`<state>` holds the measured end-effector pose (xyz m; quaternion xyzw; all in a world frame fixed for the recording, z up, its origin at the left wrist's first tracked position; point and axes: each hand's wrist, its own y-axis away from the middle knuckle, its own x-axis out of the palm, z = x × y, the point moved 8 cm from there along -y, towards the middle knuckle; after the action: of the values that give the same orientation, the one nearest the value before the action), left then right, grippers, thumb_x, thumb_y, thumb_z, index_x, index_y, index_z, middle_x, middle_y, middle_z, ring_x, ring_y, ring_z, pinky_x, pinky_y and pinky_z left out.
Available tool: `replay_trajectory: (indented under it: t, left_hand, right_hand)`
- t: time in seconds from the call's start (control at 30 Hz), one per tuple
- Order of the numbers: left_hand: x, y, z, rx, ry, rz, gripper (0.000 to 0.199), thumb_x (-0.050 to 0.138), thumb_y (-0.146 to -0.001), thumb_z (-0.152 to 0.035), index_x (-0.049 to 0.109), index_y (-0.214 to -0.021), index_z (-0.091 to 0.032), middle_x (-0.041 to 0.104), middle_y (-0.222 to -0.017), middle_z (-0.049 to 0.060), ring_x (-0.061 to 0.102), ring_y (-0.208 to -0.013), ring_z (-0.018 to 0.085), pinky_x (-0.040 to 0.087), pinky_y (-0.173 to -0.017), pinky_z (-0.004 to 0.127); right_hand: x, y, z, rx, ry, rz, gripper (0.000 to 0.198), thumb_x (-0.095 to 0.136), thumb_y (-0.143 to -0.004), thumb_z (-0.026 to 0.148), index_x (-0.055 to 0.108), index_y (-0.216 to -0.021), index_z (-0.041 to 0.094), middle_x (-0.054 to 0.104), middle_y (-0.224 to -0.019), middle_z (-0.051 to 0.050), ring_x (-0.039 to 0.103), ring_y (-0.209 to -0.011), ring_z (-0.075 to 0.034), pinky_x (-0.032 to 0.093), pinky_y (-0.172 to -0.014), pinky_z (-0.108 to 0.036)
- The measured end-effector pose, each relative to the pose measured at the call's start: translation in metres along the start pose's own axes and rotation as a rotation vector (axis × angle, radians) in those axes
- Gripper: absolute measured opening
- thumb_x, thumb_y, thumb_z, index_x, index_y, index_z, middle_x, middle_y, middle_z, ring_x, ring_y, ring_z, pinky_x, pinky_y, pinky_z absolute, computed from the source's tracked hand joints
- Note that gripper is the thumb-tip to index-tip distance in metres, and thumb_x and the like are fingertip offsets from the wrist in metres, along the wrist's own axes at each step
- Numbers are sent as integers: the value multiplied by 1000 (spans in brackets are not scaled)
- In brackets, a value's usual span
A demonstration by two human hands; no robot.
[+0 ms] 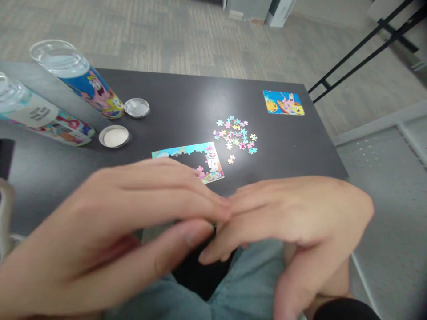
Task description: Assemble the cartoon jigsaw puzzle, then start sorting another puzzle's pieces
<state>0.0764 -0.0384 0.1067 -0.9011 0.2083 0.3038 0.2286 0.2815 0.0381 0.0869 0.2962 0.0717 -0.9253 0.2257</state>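
In the foreground, above the table's near edge, my left hand (pixel 133 213) has its fingers together and its thumb tip close beneath them. A tiny pale edge shows by that thumb; what it is I cannot make out. My right hand (pixel 280 218) touches the left fingertips, its fingers stretched out and slanting down; no object shows in it. Just beyond my hands lies a jigsaw puzzle (pixel 218 166) with border pieces joined, a dark gap in the middle and its front left hidden by my left hand. Loose puzzle pieces (pixel 236 133) lie scattered behind it.
Two clear-topped canisters with cartoon prints, a blue one (pixel 96 91) and a paler one (pixel 50 115), stand at the left. Two round lids (pixel 136 108) lie beside them. A cartoon picture card (pixel 283 103) is at the far right of the dark table (pixel 187 102).
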Motion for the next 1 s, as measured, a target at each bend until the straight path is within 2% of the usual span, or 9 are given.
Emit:
replay_trajectory:
  t: [0.13, 0.23, 0.3, 0.4, 0.53, 0.67, 0.83, 0.9, 1.0]
  left_hand:
    - [-11, -24, 48, -116, -157, -154, 41, 81, -110, -58, 92, -143, -35, 89, -111, 2, 84, -115, 32, 70, -97, 39]
    - [-18, -32, 85, -135, -268, -285, 28, 78, -112, -49, 94, -125, -30, 87, -98, 1, 79, -91, 25, 61, -83, 35]
    - [-22, -30, 103, -103, -326, -385, 25, 77, -112, -42, 94, -108, -24, 82, -85, -1, 69, -71, 18, 51, -73, 33]
    - [-24, -25, 126, -116, -299, -467, 29, 78, -112, -40, 95, -107, -18, 79, -81, 0, 65, -67, 15, 46, -70, 31]
    - [-25, -25, 137, -134, -282, -513, 32, 78, -111, -41, 97, -107, -16, 78, -78, 0, 65, -66, 14, 46, -68, 29]
    - [-27, -28, 138, -145, -284, -518, 33, 78, -111, -43, 98, -110, -17, 79, -79, 1, 64, -67, 14, 43, -66, 30]
    - [-31, -34, 137, -93, -323, -517, 29, 78, -110, -44, 95, -107, -21, 77, -85, 1, 64, -73, 15, 44, -73, 33]
    - [-32, -36, 138, -86, -352, -526, 27, 77, -109, -44, 94, -105, -23, 72, -88, 0, 59, -75, 16, 45, -75, 35]
    - [-30, -40, 144, -153, -360, -466, 24, 77, -112, -44, 91, -105, -26, 66, -90, 1, 55, -78, 18, 45, -76, 38]
  right_hand:
    - [-14, -7, -14, 24, 8, -38, 50, 104, -95, 64, 90, -134, 34, 85, -104, -3, 76, -96, -28, 61, -76, -41]
    - [-27, -4, -35, 47, 17, -67, 47, 103, -97, 62, 89, -131, 32, 83, -102, -3, 74, -93, -27, 59, -77, -41]
    - [-34, 1, -51, 60, 23, -98, 40, 99, -101, 60, 87, -124, 30, 83, -101, -4, 71, -89, -25, 57, -77, -41]
    - [-33, 6, -70, 98, 60, -72, 26, 94, -103, 50, 84, -110, 27, 85, -105, -5, 68, -84, -23, 55, -78, -41]
    - [-21, 8, -78, 161, 134, 67, 13, 89, -101, 38, 84, -103, 26, 87, -101, -5, 74, -87, -25, 55, -83, -41]
    - [-28, 11, -77, 218, 244, 2, 5, 86, -100, 29, 84, -104, 25, 86, -99, -4, 73, -84, -24, 56, -84, -41]
    - [-17, 14, -79, 211, 238, 45, 13, 93, -97, 32, 85, -105, 24, 87, -101, -5, 73, -85, -23, 57, -84, -40]
    - [-19, 14, -83, 175, 215, 5, 13, 92, -98, 34, 86, -105, 25, 87, -102, -5, 72, -84, -23, 57, -83, -40]
    - [-40, 18, -91, 135, 216, -199, 11, 89, -101, 34, 86, -108, 25, 86, -102, -5, 68, -83, -22, 57, -83, -42]
